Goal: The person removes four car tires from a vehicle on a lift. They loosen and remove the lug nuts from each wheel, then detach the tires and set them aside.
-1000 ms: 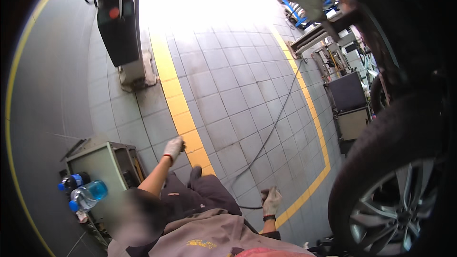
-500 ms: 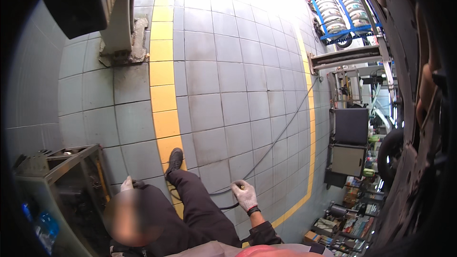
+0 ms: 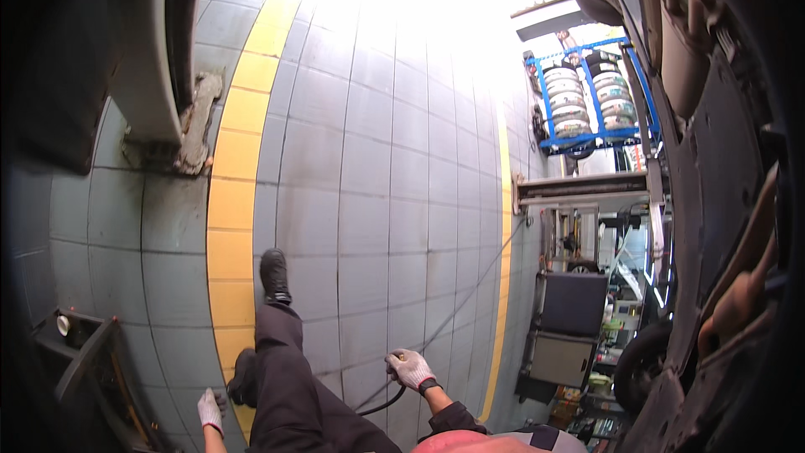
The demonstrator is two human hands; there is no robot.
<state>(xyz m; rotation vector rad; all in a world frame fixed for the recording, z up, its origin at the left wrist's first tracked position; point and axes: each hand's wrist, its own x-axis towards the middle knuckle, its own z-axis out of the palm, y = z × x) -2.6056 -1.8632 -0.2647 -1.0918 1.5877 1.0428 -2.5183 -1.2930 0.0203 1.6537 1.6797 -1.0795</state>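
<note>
My right hand (image 3: 408, 368), in a pale knitted glove, is closed around the end of a black hose (image 3: 385, 406). A small brass-coloured fitting (image 3: 402, 357) shows at its fingers. From the hand the hose loops down beside my leg; a dark line of it runs across the floor toward the lift post at the right. Low at the left hangs my left hand (image 3: 212, 410), gloved too, its fingers loosely bent and apart, with nothing visible in it. A dark metal cart (image 3: 84, 361) stands to the left of that hand.
Grey floor tiles carry a yellow line (image 3: 231, 201) under my feet and another at the right. A lift post (image 3: 155, 59) rises at the left. A raised vehicle's underside (image 3: 713, 168) fills the right edge. Beyond are a blue tyre rack (image 3: 587, 101) and a dark cabinet (image 3: 573, 304).
I have stepped forward, and the view has swung left, with both lift posts and the rack lower in the picture. My left hand has moved away from my leg. The hose stays in my right hand.
</note>
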